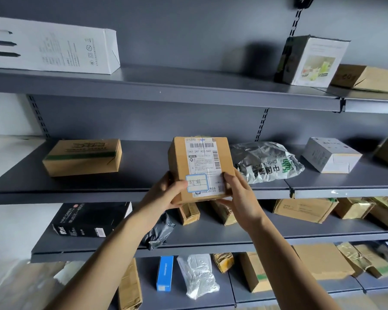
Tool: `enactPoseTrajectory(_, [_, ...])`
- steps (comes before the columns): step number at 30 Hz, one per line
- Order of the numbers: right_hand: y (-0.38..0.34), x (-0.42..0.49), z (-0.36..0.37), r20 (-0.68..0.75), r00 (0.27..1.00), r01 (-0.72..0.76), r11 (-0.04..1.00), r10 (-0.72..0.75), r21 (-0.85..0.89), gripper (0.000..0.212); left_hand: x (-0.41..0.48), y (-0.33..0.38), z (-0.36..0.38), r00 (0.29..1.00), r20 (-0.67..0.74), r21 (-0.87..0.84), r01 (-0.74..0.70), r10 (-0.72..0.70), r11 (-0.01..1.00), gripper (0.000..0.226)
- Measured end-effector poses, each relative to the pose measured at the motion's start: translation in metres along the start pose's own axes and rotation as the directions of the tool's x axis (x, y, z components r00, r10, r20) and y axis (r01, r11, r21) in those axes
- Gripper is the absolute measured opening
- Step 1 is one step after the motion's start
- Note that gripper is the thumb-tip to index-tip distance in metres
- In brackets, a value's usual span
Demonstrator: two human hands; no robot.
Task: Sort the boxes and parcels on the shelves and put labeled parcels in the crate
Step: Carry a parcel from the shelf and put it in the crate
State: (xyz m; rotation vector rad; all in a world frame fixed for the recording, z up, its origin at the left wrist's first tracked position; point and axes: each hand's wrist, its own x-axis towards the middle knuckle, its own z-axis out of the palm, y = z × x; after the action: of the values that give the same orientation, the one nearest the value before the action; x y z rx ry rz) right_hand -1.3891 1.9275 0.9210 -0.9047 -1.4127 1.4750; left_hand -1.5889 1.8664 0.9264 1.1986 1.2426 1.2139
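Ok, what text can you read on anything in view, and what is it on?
"247 247-A02-060": shipping label on the held cardboard box.
"CHINA POST", upside down: grey mailer bag.
"HAIR DRYER": black box.
Too small or blurred: the label's fine print, its handwritten sticker, the white box, the blue box.

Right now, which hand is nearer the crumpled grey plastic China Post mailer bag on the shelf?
Right. The right hand grips the labelled brown cardboard box at its lower right edge, just beside the grey plastic mailer bag; the left hand holds the box's opposite side.
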Motion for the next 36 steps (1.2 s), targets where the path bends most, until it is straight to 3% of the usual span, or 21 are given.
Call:
enactPoseTrajectory(4, [0.000, -0.012, -0.002, 0.003, 0.998, 0.058, 0.998, -0.058, -0.028, 0.042, 0.002, -0.001, 0.004, 0.998, 0.052, 0.033, -0.023, 0.021, 0.999, 0.060])
enactPoseTrajectory(6, [0.001, -0.020, -0.008, -0.037, 0.996, 0.080, 0.996, -0.081, -0.030, 0.050, 0.004, -0.002, 0.007, 0.994, 0.107, 0.044, -0.037, 0.032, 0.998, 0.066])
enactPoseTrajectory(9, [0.001, -0.033, -0.024, -0.130, 0.987, 0.086, 0.996, -0.090, -0.034, 0.064, 0.007, -0.004, 0.023, 0.980, 0.193, 0.053, -0.048, 0.037, 0.997, 0.058])
enactPoseTrajectory(13, [-0.001, -0.062, -0.056, -0.259, 0.959, 0.102, 0.993, -0.114, -0.060, 0.060, 0.014, -0.003, 0.063, 0.960, 0.276, 0.045, -0.056, 0.041, 0.997, 0.052])
enactPoseTrajectory(18, [-0.004, -0.110, -0.115, -0.448, 0.885, 0.111, 0.992, -0.127, -0.063, 0.069, 0.017, -0.003, 0.144, 0.943, 0.318, 0.033, -0.112, 0.096, 0.993, 0.060])
enactPoseTrajectory(23, [-0.017, -0.167, -0.195, -0.608, 0.780, 0.100, 0.988, -0.150, -0.115, 0.068, 0.013, 0.002, 0.246, 0.884, 0.447, 0.009, -0.158, 0.137, 0.987, 0.051])
enactPoseTrajectory(25, [-0.025, -0.192, -0.231, -0.649, 0.742, 0.098, 0.985, -0.166, -0.139, 0.071, 0.009, 0.005, 0.294, 0.856, 0.493, -0.008, -0.175, 0.156, 0.985, 0.050])
enactPoseTrajectory(29, [-0.039, -0.245, -0.300, -0.728, 0.665, 0.077, 0.985, -0.167, -0.155, 0.057, -0.005, 0.015, 0.388, 0.794, 0.571, -0.040, -0.225, 0.208, 0.973, 0.055])
enactPoseTrajectory(36, [-0.052, -0.320, -0.400, -0.833, 0.531, 0.057, 0.988, -0.154, -0.146, 0.054, -0.010, 0.006, 0.523, 0.707, 0.686, -0.078, -0.167, 0.174, 0.983, 0.049])
